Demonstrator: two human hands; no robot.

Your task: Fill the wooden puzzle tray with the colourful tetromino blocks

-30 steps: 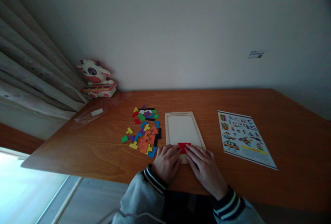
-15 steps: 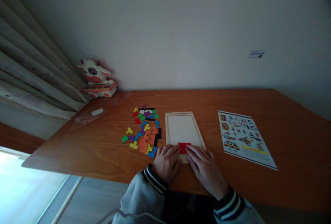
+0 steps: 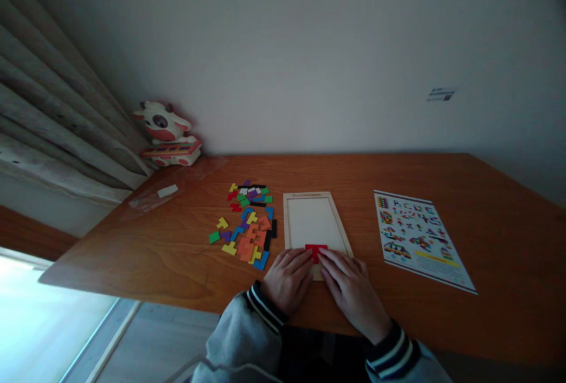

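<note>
A wooden puzzle tray (image 3: 341, 224) with a pale inner board lies on the table in front of me. Red puzzle pieces (image 3: 316, 248) sit at its near end; their exact outlines are partly hidden under my fingers. My left hand (image 3: 289, 277) comes in from the left, its fingers close together and their tips on the left part of the red pieces. From the right, my right hand (image 3: 349, 289) has its fingertips on the right part, fingers bent slightly. The two hands' fingertips nearly meet over the red. Left of the tray, several flat coloured puzzle pieces (image 3: 247, 247) lie in a loose pile.
A printed pattern sheet (image 3: 420, 241) lies right of the tray. At the back left stands a cow toy (image 3: 165, 132) with a keyboard, near a clear plastic bag (image 3: 150, 200) and a curtain (image 3: 57, 106). The wooden table (image 3: 177, 265) meets the wall behind.
My left fingertips have shifted slightly to the right over the red pieces. The right hand stays almost where it was, and the whole view has drifted a little.
</note>
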